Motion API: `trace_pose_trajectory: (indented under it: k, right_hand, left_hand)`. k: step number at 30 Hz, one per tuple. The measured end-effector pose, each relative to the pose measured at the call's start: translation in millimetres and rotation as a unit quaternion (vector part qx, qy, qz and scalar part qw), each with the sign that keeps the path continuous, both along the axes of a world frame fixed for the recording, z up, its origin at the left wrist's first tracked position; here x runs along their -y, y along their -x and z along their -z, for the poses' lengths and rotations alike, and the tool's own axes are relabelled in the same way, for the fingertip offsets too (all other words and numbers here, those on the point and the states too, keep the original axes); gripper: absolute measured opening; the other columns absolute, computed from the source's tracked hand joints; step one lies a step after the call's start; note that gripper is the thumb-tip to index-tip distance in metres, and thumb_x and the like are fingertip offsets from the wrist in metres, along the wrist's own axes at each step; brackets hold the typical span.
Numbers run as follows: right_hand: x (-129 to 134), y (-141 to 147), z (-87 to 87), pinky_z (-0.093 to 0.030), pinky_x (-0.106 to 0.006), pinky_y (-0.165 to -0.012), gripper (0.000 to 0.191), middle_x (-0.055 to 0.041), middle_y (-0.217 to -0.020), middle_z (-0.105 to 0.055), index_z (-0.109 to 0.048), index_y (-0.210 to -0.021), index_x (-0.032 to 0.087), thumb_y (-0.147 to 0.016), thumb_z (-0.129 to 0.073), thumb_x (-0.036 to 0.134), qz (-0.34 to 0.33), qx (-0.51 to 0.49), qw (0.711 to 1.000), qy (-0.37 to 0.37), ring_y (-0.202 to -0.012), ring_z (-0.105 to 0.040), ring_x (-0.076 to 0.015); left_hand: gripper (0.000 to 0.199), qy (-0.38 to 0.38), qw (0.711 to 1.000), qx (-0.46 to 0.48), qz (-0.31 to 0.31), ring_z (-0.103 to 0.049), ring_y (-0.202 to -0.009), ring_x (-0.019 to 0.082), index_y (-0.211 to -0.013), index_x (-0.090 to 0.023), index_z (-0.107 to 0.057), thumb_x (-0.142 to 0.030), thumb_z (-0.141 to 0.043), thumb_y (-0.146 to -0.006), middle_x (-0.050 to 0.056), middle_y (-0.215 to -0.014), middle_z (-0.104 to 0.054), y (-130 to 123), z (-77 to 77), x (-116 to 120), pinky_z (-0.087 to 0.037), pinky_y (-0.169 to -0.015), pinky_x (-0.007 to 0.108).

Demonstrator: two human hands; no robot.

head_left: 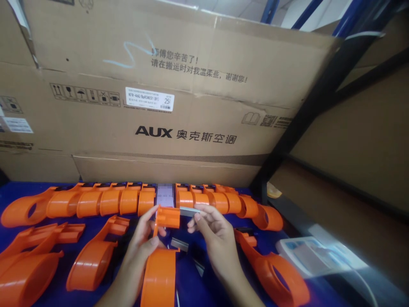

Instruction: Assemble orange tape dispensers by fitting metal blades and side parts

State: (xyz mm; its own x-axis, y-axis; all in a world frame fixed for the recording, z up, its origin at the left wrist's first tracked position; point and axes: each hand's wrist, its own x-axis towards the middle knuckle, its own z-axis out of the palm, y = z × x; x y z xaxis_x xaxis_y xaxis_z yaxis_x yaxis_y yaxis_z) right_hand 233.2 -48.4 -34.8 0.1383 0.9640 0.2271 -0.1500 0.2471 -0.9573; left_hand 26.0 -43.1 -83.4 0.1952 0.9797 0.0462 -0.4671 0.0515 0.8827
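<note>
My left hand (pixel 145 238) is closed round the head of an orange plastic tape dispenser (pixel 159 277), whose wide curved hoop hangs down toward me. My right hand (pixel 214 232) pinches a short grey metal strip (pixel 189 211) between thumb and fingers. The strip's left end meets the right side of the orange head; whether it has entered it I cannot tell. Below my hands, another metal strip (pixel 179 244) lies on the blue surface (pixel 188 281).
Orange dispensers (pixel 110 201) stand in a row along the back, with more at left (pixel 91 260) and right (pixel 271 273). A phone (pixel 165 196) stands mid-row. A large cardboard box (pixel 191 111) forms the back wall. At right are a dark post (pixel 287 140) and a white power strip (pixel 315 256).
</note>
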Motion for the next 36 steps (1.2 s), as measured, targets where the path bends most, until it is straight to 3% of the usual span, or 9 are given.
trace_pose_trajectory:
  k: [4,7,10,16,22,27,32,36]
  right_hand:
    - [0,1,-1.4,-0.052,-0.027,-0.061,0.03,0.0004,-0.07,-0.071,-0.068,-0.107,0.02,-0.089,-0.076,0.043,-0.003,0.016,1.0,-0.008,-0.058,-0.063,-0.0148]
    - [-1,4,-0.6,-0.052,-0.027,-0.061,0.032,0.0012,-0.069,-0.071,-0.064,-0.11,0.022,-0.088,-0.077,0.042,-0.004,0.001,1.0,-0.004,-0.058,-0.063,-0.0148]
    - [0,8,0.6,-0.055,-0.028,-0.065,0.032,0.0017,-0.07,-0.073,-0.06,-0.107,0.025,-0.086,-0.08,0.04,0.005,-0.03,1.0,-0.002,-0.063,-0.068,-0.0167]
    - [5,9,1.8,-0.061,-0.032,-0.073,0.022,-0.005,-0.085,-0.079,-0.075,-0.099,0.021,-0.086,-0.08,0.039,0.058,0.018,0.998,-0.018,-0.077,-0.073,-0.0208]
    - [8,8,4.8,-0.063,-0.043,-0.088,0.023,-0.0059,-0.098,-0.083,-0.082,-0.108,0.025,-0.09,-0.076,0.038,0.054,0.098,0.993,-0.044,-0.091,-0.077,-0.0263]
    - [12,6,3.0,-0.054,-0.051,-0.108,0.024,-0.0064,-0.123,-0.078,-0.081,-0.116,0.029,-0.095,-0.071,0.034,0.023,0.173,0.981,-0.08,-0.116,-0.072,-0.0298]
    - [12,5,-0.1,-0.053,-0.051,-0.109,0.027,-0.0069,-0.13,-0.075,-0.078,-0.121,0.031,-0.096,-0.069,0.036,0.003,0.195,0.977,-0.081,-0.122,-0.07,-0.0304]
    - [10,8,3.7,-0.055,-0.05,-0.107,0.033,-0.0073,-0.132,-0.074,-0.074,-0.129,0.029,-0.1,-0.064,0.039,-0.005,0.183,0.982,-0.053,-0.122,-0.07,-0.0295]
  left_hand:
    - [0.077,-0.015,1.0,-0.005,0.026,-0.07,-0.07,0.023,-0.148,-0.027,-0.053,-0.034,-0.082,-0.077,0.003,-0.09,-0.067,1,3.0,-1,-0.061,-0.069,0.039]
    - [0.074,-0.035,0.999,-0.013,0.006,-0.069,-0.084,0.026,-0.149,-0.028,-0.052,-0.034,-0.079,-0.081,0.005,-0.095,-0.068,-2,0.2,3,-0.061,-0.076,0.04]
    - [0.073,-0.04,0.999,-0.022,-0.01,-0.067,-0.086,0.025,-0.149,-0.028,-0.051,-0.035,-0.078,-0.082,0.006,-0.098,-0.069,-7,-4.7,9,-0.06,-0.078,0.038]
    - [0.073,-0.036,0.997,-0.02,-0.069,-0.066,-0.089,0.027,-0.148,-0.027,-0.054,-0.041,-0.078,-0.081,0.007,-0.099,-0.068,-12,-10.2,17,-0.059,-0.077,0.039]
    - [0.071,-0.03,0.996,-0.067,-0.049,-0.066,-0.091,0.025,-0.153,-0.032,-0.048,-0.042,-0.073,-0.087,0.008,-0.114,-0.068,-10,-8.7,26,-0.055,-0.09,0.042]
    - [0.071,-0.037,0.992,-0.115,-0.032,-0.064,-0.108,0.029,-0.154,-0.035,-0.046,-0.044,-0.072,-0.089,0.009,-0.127,-0.067,-9,-9.4,31,-0.05,-0.101,0.043]
    - [0.068,-0.033,0.99,-0.131,-0.035,-0.065,-0.112,0.031,-0.151,-0.034,-0.052,-0.044,-0.073,-0.087,0.008,-0.125,-0.069,-10,-11.8,28,-0.05,-0.099,0.041]
    - [0.067,0.005,0.994,-0.085,-0.062,-0.068,-0.105,0.028,-0.146,-0.03,-0.059,-0.042,-0.077,-0.083,0.007,-0.118,-0.073,-9,-22.6,22,-0.052,-0.096,0.038]
